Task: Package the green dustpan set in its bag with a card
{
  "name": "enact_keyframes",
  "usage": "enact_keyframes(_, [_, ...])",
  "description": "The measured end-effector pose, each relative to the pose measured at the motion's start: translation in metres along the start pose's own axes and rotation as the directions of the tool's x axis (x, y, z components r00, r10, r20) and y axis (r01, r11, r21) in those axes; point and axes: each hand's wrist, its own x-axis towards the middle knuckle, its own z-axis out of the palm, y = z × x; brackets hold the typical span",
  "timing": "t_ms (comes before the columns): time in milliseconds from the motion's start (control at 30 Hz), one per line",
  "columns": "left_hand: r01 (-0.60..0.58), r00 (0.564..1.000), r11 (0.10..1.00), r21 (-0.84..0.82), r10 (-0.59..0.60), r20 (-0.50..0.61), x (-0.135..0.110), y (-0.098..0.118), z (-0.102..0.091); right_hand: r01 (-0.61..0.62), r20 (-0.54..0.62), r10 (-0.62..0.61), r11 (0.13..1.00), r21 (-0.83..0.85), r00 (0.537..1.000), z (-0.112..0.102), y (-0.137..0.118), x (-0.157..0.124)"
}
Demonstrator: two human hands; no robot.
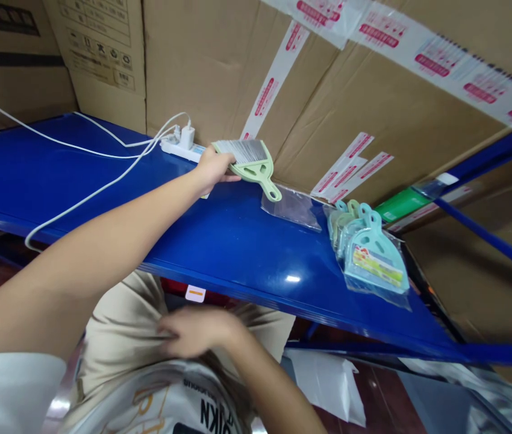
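My left hand reaches out over the blue shelf and grips a pale green hand brush by the side of its head. Its grey bristles point toward the back, and its handle with a hanging hole points forward to the right. Whether a dustpan is nested under the brush, I cannot tell. My right hand hangs over my lap, blurred by motion, with nothing visible in it. Just right of the brush, a flat clear plastic bag lies on the shelf. Several bagged dustpan sets, blue and green, lean together farther right.
The blue shelf runs across, with large taped cardboard boxes behind it. At the back left lies a white power strip with plugs and loose cables. A green package sits by the right-hand frame bar.
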Motion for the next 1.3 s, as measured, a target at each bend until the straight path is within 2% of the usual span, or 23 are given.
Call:
enact_keyframes(67, [-0.01,1.0,1.0,-0.016,0.01,-0.022,0.001,-0.001,-0.001,0.184,0.013,-0.183,0.983,-0.02,0.983,-0.011,-0.024,-0.036])
enact_keyframes(133, [-0.022,0.999,0.999,-0.023,0.021,-0.041,0.001,-0.001,-0.001,0.272,-0.279,-0.278,0.96,-0.061,0.919,-0.04,-0.038,-0.076])
enact_keyframes(167, [-0.029,0.998,0.999,-0.023,0.028,-0.05,0.0,0.0,-0.001,0.24,-0.464,-0.249,0.967,-0.08,0.85,-0.06,-0.038,-0.093])
enact_keyframes(200, [-0.035,0.998,0.999,-0.021,0.034,-0.062,0.0,0.001,0.0,0.153,-0.64,-0.182,0.983,-0.1,0.747,-0.082,-0.032,-0.105])
enact_keyframes(233, [-0.042,0.997,0.999,-0.02,0.04,-0.072,-0.001,0.002,0.0,0.043,-0.793,-0.109,0.994,-0.105,0.599,-0.105,-0.02,-0.113])
enact_keyframes(267, [-0.045,0.996,0.999,-0.019,0.044,-0.078,-0.002,0.003,0.001,-0.064,-0.906,-0.042,0.995,-0.076,0.421,-0.126,-0.005,-0.116])
enact_keyframes(333, [-0.045,0.996,0.999,-0.025,0.043,-0.075,-0.005,0.004,0.002,-0.199,-0.996,0.056,0.979,0.042,0.063,-0.158,0.033,-0.11])
enact_keyframes(367, [-0.044,0.997,0.999,-0.031,0.042,-0.067,-0.007,0.004,0.003,-0.217,-0.992,0.107,0.969,0.119,-0.069,-0.167,0.052,-0.104])
enact_keyframes(400, [-0.048,0.997,0.998,-0.037,0.046,-0.056,-0.008,0.003,0.004,-0.185,-0.971,0.186,0.96,0.212,-0.148,-0.172,0.069,-0.097])
enact_keyframes(433, [-0.053,0.998,0.998,-0.043,0.05,-0.048,-0.009,0.002,0.005,-0.1,-0.939,0.312,0.94,0.328,-0.147,-0.173,0.082,-0.091])
enact_keyframes(500, [-0.062,0.998,0.997,-0.052,0.06,-0.03,-0.009,0.0,0.006,0.09,-0.867,0.498,0.865,0.493,-0.038,-0.169,0.095,-0.083])
enact_keyframes(567, [-0.063,0.998,0.997,-0.055,0.063,-0.005,-0.004,-0.001,0.004,0.267,-0.828,0.558,0.79,0.551,0.056,-0.164,0.096,-0.084])
enact_keyframes(667, [-0.062,0.998,0.996,-0.063,0.063,0.015,0.009,0.005,-0.007,0.452,-0.821,0.563,0.712,0.538,0.09,-0.162,0.09,-0.095])
enact_keyframes(733, [-0.048,0.999,0.997,-0.056,0.049,0.012,0.018,0.014,-0.019,0.502,-0.832,0.532,0.681,0.533,0.161,-0.163,0.09,-0.106])
enact_keyframes(867, [0.038,0.997,0.997,0.061,-0.042,0.066,0.024,0.033,-0.037,0.494,-0.842,0.397,0.684,0.536,0.364,-0.162,0.102,-0.12])
enact_keyframes(900, [0.068,0.993,0.992,0.104,-0.077,0.086,0.021,0.035,-0.038,0.486,-0.839,0.375,0.689,0.537,0.395,-0.162,0.105,-0.122])
enact_keyframes(967, [0.119,0.985,0.977,0.177,-0.138,0.1,0.015,0.035,-0.036,0.477,-0.84,0.351,0.703,0.528,0.413,-0.161,0.109,-0.121])
enact_keyframes(1033, [0.154,0.981,0.962,0.226,-0.177,0.086,0.01,0.032,-0.031,0.464,-0.854,0.358,0.725,0.509,0.377,-0.162,0.111,-0.118])
enact_keyframes(1100, [0.155,0.982,0.957,0.245,-0.176,0.066,0.008,0.026,-0.026,0.43,-0.869,0.402,0.757,0.492,0.288,-0.164,0.113,-0.115])
enact_keyframes(1133, [0.141,0.985,0.96,0.242,-0.161,0.064,0.008,0.023,-0.025,0.394,-0.872,0.436,0.778,0.489,0.221,-0.166,0.114,-0.114])
enact_keyframes(1200, [0.083,0.994,0.976,0.202,-0.095,0.052,0.014,0.018,-0.024,0.247,-0.867,0.496,0.836,0.49,0.042,-0.168,0.117,-0.114])
enact_keyframes(1267, [0.008,1.0,0.991,0.135,-0.011,0.017,0.023,0.015,-0.027,-0.023,-0.871,0.473,0.877,0.48,-0.129,-0.168,0.119,-0.115])
enact_keyframes(1300, [-0.026,1.0,0.994,0.102,0.027,-0.009,0.027,0.014,-0.029,-0.182,-0.882,0.44,0.865,0.467,-0.17,-0.166,0.119,-0.115])
